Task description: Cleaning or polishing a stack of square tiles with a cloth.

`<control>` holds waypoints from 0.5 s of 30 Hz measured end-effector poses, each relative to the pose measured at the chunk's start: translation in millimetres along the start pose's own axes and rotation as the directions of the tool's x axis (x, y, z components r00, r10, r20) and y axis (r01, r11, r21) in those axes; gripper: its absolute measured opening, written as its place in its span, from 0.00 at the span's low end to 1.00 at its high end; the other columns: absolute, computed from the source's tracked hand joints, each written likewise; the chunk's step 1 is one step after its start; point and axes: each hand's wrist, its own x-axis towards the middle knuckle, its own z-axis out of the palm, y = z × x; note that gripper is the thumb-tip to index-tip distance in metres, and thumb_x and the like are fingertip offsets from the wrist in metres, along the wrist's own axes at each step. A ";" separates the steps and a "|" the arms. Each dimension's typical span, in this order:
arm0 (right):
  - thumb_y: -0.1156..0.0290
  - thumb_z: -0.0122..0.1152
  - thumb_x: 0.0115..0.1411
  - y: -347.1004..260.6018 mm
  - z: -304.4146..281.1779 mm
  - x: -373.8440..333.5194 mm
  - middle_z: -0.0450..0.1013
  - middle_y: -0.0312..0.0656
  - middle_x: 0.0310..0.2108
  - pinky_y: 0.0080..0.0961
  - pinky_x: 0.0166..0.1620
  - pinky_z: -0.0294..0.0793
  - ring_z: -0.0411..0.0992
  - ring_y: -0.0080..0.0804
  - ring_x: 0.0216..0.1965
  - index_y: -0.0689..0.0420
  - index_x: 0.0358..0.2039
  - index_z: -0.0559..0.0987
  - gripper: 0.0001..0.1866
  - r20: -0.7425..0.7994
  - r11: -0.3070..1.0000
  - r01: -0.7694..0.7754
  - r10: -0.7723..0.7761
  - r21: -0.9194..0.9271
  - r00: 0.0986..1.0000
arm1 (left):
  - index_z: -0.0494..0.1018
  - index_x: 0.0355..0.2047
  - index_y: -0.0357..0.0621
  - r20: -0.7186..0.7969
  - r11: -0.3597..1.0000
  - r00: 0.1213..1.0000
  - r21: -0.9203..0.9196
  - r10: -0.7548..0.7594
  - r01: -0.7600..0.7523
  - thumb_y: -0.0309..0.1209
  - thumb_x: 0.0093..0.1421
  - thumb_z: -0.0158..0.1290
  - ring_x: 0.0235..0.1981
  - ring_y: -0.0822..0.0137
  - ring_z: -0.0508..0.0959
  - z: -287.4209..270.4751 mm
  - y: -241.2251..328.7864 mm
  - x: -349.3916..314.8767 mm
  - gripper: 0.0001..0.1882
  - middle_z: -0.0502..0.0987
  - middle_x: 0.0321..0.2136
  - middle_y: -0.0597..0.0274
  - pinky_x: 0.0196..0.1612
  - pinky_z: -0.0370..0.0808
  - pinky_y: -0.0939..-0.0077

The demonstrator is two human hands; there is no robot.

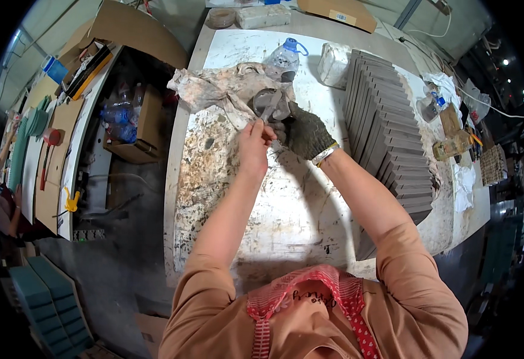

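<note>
Grey vessel against gloved right hand

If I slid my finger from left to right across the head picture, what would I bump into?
Red long-handled ladle → yellow plastic object → open brown cardboard box → round grey object → long row of flat grey-brown slabs → yellowish see-through bottle → brown woven-looking block.

Pinkish-stained pale cloth, grey slabs
</note>
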 end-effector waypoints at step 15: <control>0.59 0.60 0.58 -21.5 11.8 -2.5 0.69 0.54 0.46 0.39 0.50 0.69 0.69 0.52 0.48 0.58 0.51 0.72 0.24 0.496 -0.280 0.411 -0.552 -0.867 0.670 | 0.69 0.30 0.42 -0.098 0.988 0.992 0.139 0.081 -0.067 0.32 0.65 0.48 0.22 0.75 0.71 2.3 23.7 4.7 0.08 0.74 0.21 0.64 0.27 0.65 0.82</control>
